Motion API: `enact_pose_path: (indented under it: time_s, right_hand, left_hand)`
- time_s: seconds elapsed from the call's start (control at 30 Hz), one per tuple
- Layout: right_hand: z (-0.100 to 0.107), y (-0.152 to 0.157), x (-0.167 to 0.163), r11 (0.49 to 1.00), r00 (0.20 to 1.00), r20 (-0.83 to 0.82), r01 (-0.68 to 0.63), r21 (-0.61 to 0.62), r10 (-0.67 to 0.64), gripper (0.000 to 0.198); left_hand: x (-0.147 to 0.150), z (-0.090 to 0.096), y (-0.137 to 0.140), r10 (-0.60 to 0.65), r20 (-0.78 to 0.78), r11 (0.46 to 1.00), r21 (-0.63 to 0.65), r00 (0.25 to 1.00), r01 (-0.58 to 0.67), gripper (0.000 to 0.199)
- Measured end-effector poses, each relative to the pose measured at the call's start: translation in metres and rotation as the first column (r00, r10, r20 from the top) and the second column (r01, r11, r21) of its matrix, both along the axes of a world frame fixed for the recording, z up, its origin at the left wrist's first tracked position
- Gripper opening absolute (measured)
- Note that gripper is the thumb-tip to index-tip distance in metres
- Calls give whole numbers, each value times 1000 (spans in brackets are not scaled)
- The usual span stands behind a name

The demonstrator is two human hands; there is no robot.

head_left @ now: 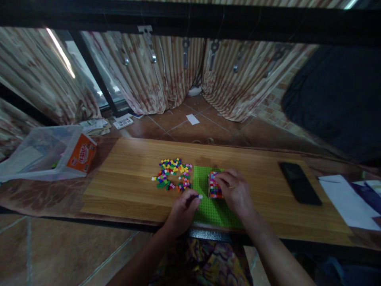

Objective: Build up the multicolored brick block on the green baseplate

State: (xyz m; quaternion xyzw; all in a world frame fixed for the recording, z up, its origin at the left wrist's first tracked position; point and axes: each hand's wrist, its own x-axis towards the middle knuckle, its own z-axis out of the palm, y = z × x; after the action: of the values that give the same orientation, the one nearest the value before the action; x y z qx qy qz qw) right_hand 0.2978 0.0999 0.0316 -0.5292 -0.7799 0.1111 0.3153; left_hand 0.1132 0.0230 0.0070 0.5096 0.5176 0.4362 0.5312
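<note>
My left hand (186,208) is closed in a pinch near the left edge of a green studded baseplate (211,214). A small white brick (200,196) shows at its fingertips, with a bit of blue beside it. On the baseplate stands a block of many-coloured small bricks (213,184). My right hand (236,190) reaches over the right side of that block, thumb and fingers pressed together on its top. Whatever may be in the right fingertips is hidden. Left of the baseplate lies a loose heap of small coloured bricks (166,184).
A clear plastic bin (44,174) with an orange label stands at the table's left end. To the right lie a black phone (300,183) and white papers (348,202). Beyond the wooden board (125,171) are a tiled floor and striped curtains (166,75).
</note>
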Motion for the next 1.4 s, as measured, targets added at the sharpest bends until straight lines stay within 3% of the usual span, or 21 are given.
enact_pose_path:
  time_s: [0.3,0.5,0.63,0.83,1.03,1.27,1.4]
  right_hand:
    - [0,-1,-2,996,989,146,-33,86,20,28]
    - [6,-25,-12,989,999,-22,35,146,-32,25]
    - [10,-55,-35,1000,988,-157,3,19,0,20]
    - [10,-67,-55,992,985,-175,-22,-122,1,15]
    - [16,-64,-55,982,975,-222,-31,-188,-12,15]
    - [19,-64,-47,944,910,-414,-147,-295,12,19]
    - [22,-56,-31,962,886,-462,-102,-255,-29,17]
  left_hand:
    - [1,-2,0,15,-5,1000,13,1000,-15,15]
    - [1,0,0,58,41,998,37,997,-60,15]
    - [-1,-6,0,48,95,996,72,994,-55,18]
    - [-7,-12,2,38,173,992,111,984,-58,22]
    - [-10,-7,1,27,174,996,81,984,-41,24]
    - [-11,1,0,-19,147,999,47,989,12,27]
    - [-10,2,0,8,162,999,29,987,-13,24]
